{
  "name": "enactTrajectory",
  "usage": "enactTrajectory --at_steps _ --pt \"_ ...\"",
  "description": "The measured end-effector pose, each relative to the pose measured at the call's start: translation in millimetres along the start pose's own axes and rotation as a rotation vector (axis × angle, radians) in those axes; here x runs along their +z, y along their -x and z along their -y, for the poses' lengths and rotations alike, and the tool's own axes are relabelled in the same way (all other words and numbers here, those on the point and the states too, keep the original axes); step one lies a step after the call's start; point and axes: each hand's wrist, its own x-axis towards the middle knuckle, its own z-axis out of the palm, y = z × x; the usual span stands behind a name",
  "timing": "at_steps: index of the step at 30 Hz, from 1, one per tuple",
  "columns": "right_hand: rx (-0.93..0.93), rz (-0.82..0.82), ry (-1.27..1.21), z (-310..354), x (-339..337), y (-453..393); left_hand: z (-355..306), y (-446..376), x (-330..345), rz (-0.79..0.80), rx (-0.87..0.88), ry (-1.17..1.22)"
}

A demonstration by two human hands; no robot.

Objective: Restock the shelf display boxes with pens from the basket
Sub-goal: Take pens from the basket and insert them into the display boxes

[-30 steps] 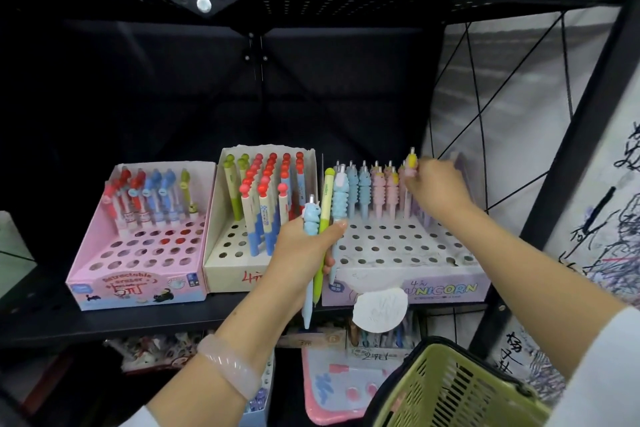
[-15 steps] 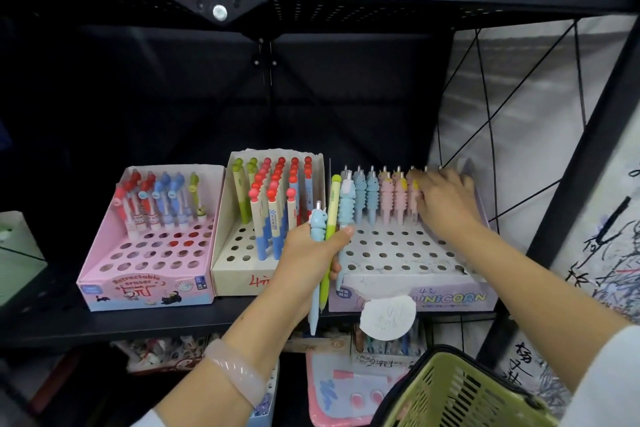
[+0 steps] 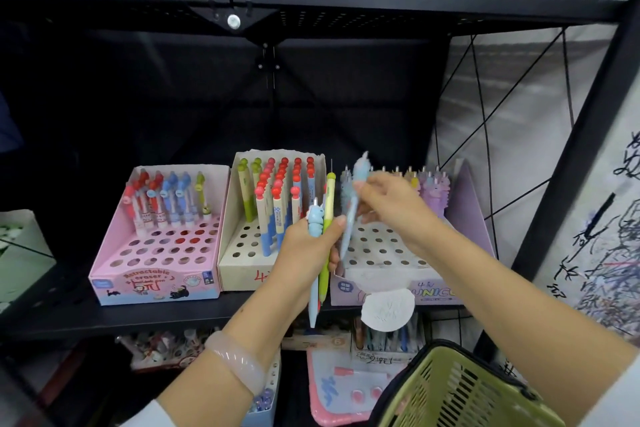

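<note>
- Up front in the head view, the left hand (image 3: 304,250) is clenched around a small bundle: a light-blue pen with a soft animal-shaped top (image 3: 314,253) and a yellow-green pen with a round cap (image 3: 327,218), both roughly upright, tips hanging below the front edge of the black metal shelf (image 3: 173,317).
- Beside it, the right hand (image 3: 391,208) pinches a second pale-blue animal-topped pen (image 3: 351,215), tilted and blurred, its top above the back row of the purple-and-white cardboard display box marked UNICORN (image 3: 464,215) at the shelf's right end.
- That box holds a back row of pastel animal-topped pens (image 3: 429,184); the holes nearer the front edge are open.
- At the shelf's middle stands a cream cardboard display box (image 3: 239,267) with red-capped and green-capped pens (image 3: 277,198) in its rear holes.
- Toward the left end sits a pink cardboard box printed "Retractable eraser" (image 3: 156,282), with red, blue and green erasers (image 3: 166,199) along its back.
- A round white paper tag (image 3: 388,308) hangs over the front edge below the UNICORN box.
- Lowest right, a yellow-green plastic mesh basket (image 3: 460,392) shows; its contents cannot be made out.
- A pale translucent bangle (image 3: 239,360) circles the left wrist.
</note>
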Motion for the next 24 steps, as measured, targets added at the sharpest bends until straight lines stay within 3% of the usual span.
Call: enactTrajectory --at_steps 3,6,8,19,24 --pt "-0.080 -0.271 0.047 1 -14 -18 -1 4 -6 0.040 -0.013 0.024" --pt "-0.117 -0.410 0.277 -12 -18 -29 -1 7 -11 0.075 -0.001 0.030" --pt "-0.111 -0.395 0.399 -24 -15 -30 -1 9 -14 0.087 0.013 0.032" --pt "-0.074 -0.241 0.537 -44 2 -31 3 8 -27 0.058 0.043 0.055" --pt "0.086 -0.047 0.701 -47 4 -29 4 11 -29 0.033 0.069 0.037"
